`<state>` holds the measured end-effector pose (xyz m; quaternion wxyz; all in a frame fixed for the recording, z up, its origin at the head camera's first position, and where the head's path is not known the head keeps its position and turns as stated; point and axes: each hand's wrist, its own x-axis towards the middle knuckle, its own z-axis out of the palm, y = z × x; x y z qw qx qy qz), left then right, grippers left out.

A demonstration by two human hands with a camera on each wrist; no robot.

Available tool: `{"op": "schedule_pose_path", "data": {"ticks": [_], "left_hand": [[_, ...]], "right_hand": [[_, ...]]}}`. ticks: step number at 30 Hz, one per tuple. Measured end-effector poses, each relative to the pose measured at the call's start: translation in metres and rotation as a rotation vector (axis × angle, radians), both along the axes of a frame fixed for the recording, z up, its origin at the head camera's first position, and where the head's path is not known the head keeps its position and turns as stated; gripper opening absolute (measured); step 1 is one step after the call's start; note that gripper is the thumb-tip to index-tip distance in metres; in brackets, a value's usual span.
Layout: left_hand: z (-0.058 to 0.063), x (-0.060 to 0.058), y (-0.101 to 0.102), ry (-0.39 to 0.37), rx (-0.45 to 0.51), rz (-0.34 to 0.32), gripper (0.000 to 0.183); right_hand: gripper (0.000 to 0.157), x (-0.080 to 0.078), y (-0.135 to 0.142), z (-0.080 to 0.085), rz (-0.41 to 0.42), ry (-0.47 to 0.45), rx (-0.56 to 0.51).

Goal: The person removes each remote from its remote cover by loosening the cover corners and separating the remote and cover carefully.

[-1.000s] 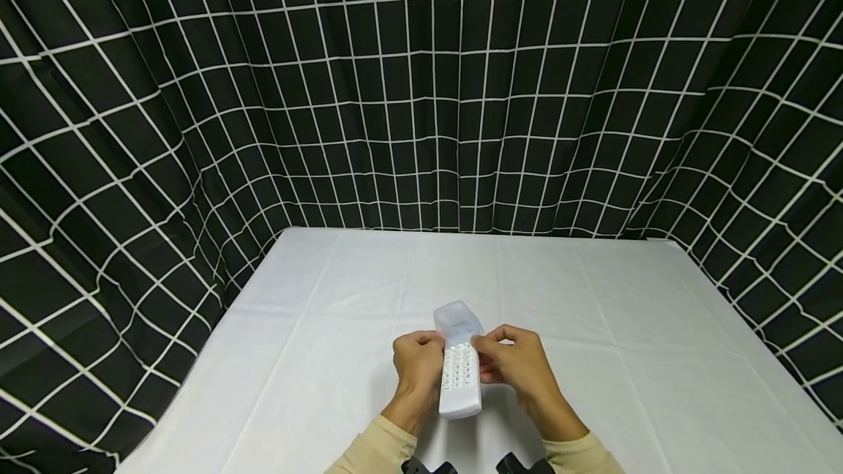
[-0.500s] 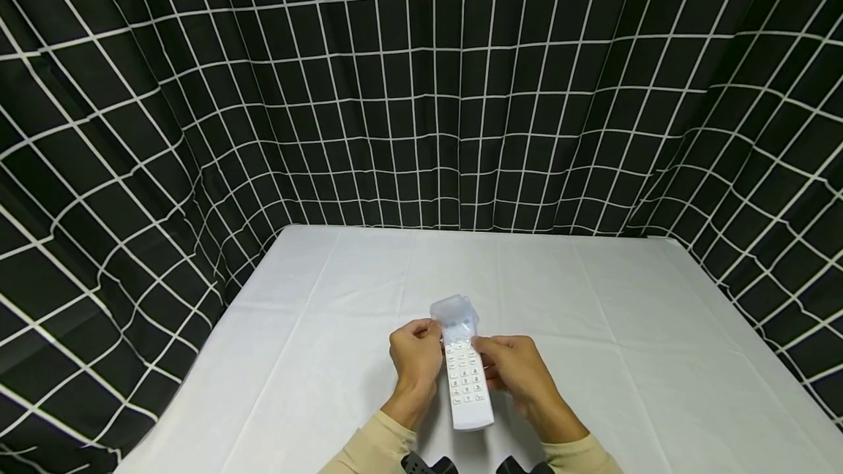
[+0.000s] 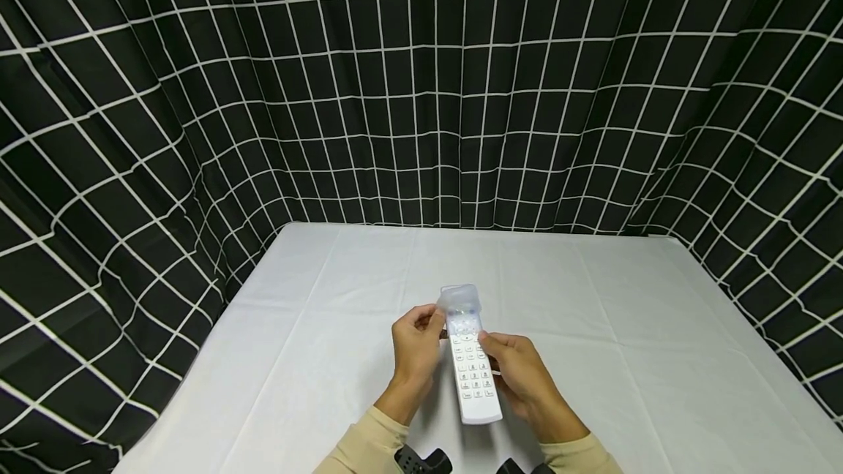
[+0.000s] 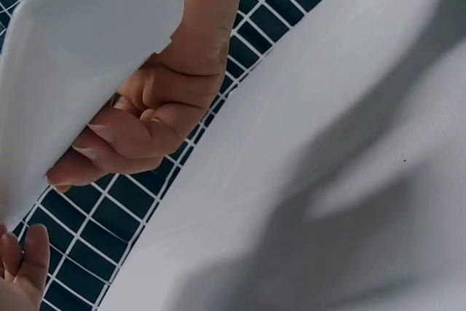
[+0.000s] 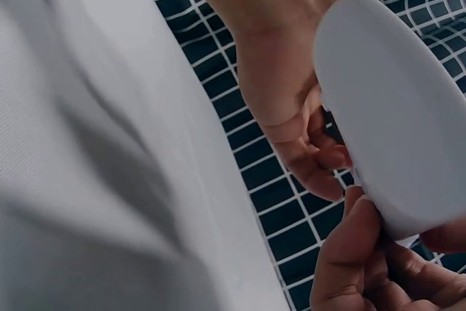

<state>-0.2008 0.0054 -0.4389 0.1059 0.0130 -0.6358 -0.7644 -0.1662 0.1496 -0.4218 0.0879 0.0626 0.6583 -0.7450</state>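
A white handset (image 3: 476, 379) with rows of small keys is held tilted above the table, keypad upward. A translucent, milky cover (image 3: 459, 298) sits over its far end. My left hand (image 3: 415, 350) pinches the cover's left edge between thumb and curled fingers. On the other side my right hand (image 3: 523, 368) grips the handset, thumb at its upper right edge. The left wrist view shows the smooth white back of the handset (image 4: 87, 41) with the right hand's fingers (image 4: 135, 143) curled under it. In the right wrist view, the left hand (image 5: 280, 100) is beyond the handset.
A table with a white cloth (image 3: 329, 298) lies under both hands. Black curtains with a white grid (image 3: 435, 93) hang behind it and at both sides. Black camera mounts (image 3: 423, 461) show at the wrists by the bottom edge.
The handset has turned slightly, its near end swinging right and its far end rising away from me. My left hand has moved up along the cover; the right hand keeps its grip.
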Motion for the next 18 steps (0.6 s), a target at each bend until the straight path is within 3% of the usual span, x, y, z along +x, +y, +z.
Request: {"op": "schedule_pose_path", "data": {"ticks": [2,10,18], "left_hand": [[0.0001,-0.0003,0.0001,0.006,0.011,-0.020,0.014],[0.0003,-0.0012,0.0016,0.030,0.060,0.020,0.005],[0.0039,-0.0023,0.0002,0.044,0.054,-0.003,0.003]], "right_hand": [[0.036,0.0000,0.0000,0.0006,-0.013,0.002,-0.003],[0.034,-0.0006,0.0015,0.0021,-0.027,-0.012,-0.034],[0.044,0.0012,0.0013,0.0041,-0.023,-0.026,-0.094]]}}
